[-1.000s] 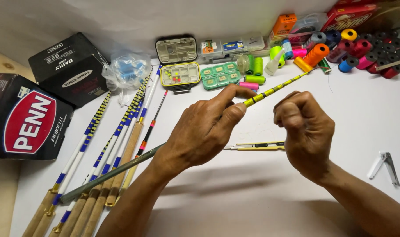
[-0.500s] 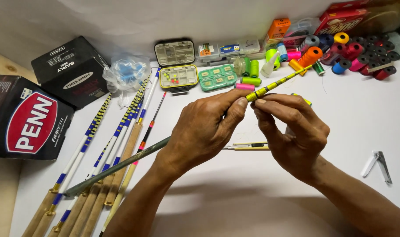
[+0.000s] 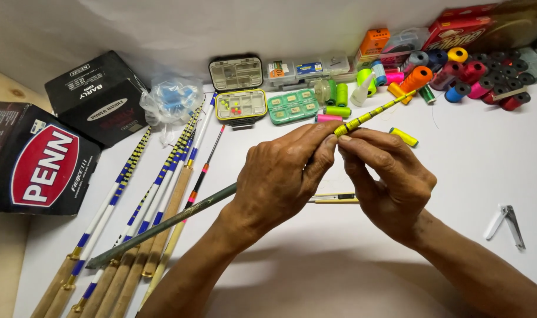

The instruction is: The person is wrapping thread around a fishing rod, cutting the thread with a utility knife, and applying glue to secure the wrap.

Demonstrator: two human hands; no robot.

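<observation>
My right hand (image 3: 392,182) has closed in beside my left hand (image 3: 283,176), and both now pinch the yellow-banded rod (image 3: 371,115) over the white table (image 3: 468,176).

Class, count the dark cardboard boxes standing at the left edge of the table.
2. A black box stands further back beside a clear plastic bag; a larger box with a red oval sits nearer, at the left edge. None seems hidden.

The rod (image 3: 180,217) crosses the table (image 3: 486,176) slantwise, its tip between both hands — left hand (image 3: 280,176) beside right hand (image 3: 386,176). More rods (image 3: 133,224) lie left, boxes (image 3: 62,135) beyond them; spools (image 3: 468,70) behind right — clippers (image 3: 506,222) nearer, right.
</observation>
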